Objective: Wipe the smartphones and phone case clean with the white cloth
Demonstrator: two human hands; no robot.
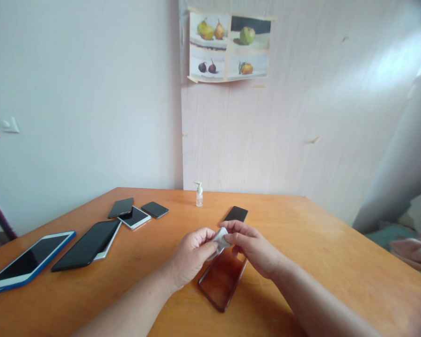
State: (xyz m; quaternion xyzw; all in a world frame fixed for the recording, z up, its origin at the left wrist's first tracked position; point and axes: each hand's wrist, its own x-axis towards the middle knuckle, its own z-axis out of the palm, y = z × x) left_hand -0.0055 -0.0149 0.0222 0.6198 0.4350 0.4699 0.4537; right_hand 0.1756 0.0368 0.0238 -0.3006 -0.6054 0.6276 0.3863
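Observation:
A small pale grey cloth (221,237) is pinched between both my hands, above the table. My left hand (192,252) grips its left side with thumb and fingers. The other side is held by my right hand (250,244), fingers closed on it. Below them lies a see-through brown phone case (220,281), its upper part hidden by my hands. Just beyond my fingers a black phone (237,214) rests on the table, its near end covered by my right hand.
On the wooden table (294,290) a small clear pump bottle (199,195) stands at the back. To the left lie a blue-edged tablet (33,260), a large black tablet (87,245) over a white device, and several phones (155,209). A wall rises behind.

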